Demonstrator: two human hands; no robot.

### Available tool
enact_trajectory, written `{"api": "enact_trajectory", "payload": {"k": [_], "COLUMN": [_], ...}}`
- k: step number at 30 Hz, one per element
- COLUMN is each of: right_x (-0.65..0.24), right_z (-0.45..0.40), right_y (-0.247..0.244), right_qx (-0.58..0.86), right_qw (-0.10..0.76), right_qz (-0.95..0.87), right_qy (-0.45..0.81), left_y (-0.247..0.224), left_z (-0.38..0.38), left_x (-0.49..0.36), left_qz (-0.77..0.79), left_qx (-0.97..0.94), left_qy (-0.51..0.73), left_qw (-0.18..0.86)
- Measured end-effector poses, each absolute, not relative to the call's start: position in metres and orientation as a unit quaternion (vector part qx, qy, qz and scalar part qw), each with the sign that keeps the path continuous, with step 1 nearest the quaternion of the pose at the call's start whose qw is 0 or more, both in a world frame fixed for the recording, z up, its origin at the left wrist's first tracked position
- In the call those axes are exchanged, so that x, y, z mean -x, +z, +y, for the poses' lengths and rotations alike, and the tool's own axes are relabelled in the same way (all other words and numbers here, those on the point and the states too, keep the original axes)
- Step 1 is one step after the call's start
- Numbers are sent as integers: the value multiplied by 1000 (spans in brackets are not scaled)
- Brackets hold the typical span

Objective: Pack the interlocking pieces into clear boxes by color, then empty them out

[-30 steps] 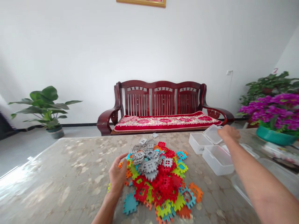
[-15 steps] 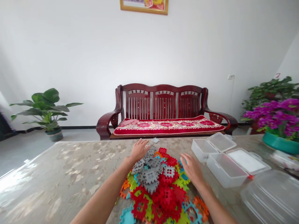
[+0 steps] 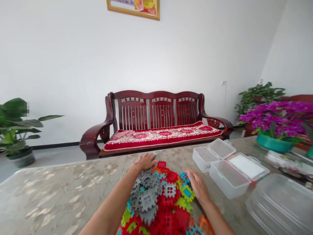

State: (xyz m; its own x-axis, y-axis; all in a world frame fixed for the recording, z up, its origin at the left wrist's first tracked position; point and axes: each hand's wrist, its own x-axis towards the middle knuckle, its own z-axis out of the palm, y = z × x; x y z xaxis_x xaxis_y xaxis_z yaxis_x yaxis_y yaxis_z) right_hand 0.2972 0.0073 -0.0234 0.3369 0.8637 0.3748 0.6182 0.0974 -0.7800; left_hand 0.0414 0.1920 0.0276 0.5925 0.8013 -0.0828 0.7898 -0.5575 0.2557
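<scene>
A heap of flat plastic interlocking blocks with notched edges lies on the table in front of me. Grey blocks are gathered on its left side, and red blocks fill the middle. My left hand lies palm down at the far end of the grey blocks, its fingers stretched out, partly covering a pale grey block. Along the right edge of the heap, my right hand rests with fingers extended, its tips beside a blue window block. Nearby are a lime-green block and a light grey window block.
Two clear plastic boxes with lids open, one farther back and one nearer, stand to the right. A large translucent lid lies closer to me. Behind them is a teal flowerpot. A wooden bench stands beyond the table.
The view has turned to the right. My left hand has come down flatter over the far end of the grey blocks. My right hand has moved closer against the heap's right edge.
</scene>
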Motion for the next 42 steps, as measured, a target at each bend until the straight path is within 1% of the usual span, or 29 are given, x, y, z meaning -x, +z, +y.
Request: {"api": "enact_trajectory", "payload": {"k": [15, 18, 21, 23, 26, 28, 31, 34, 36, 40, 42], "right_x": [-295, -293, -293, -293, -285, -273, -251, -231, -221, -211, -207], "right_z": [11, 12, 14, 10, -8, -30, -65, -86, -89, -83, -79], "right_y": [-26, -24, -19, -13, 3, 17, 35, 39, 35, 27, 30], "right_qx": [633, 629, 638, 646, 626, 579, 510, 503, 520, 534, 538], "right_qw": [452, 440, 411, 389, 365, 343, 281, 224, 226, 281, 308], "right_qz": [-623, -634, -640, -641, -671, -723, -798, -820, -813, -794, -781], "right_qy": [82, 92, 121, 144, 160, 155, 157, 154, 132, 76, 70], "left_y": [39, 42, 50, 56, 62, 62, 58, 54, 52, 52, 52], "left_z": [106, 88, 63, 42, 8, -11, -30, -38, -40, -40, -38], "left_x": [19, 32, 43, 49, 52, 48, 37, 27, 23, 23, 25], "left_qz": [431, 415, 394, 383, 367, 377, 411, 422, 419, 424, 438], "left_qx": [-885, -887, -887, -891, -907, -909, -901, -895, -894, -885, -873], "left_qy": [89, 109, 133, 119, 58, 43, 69, 119, 145, 181, 201], "left_qw": [154, 170, 202, 213, 197, 173, 120, 80, 68, 63, 71]}}
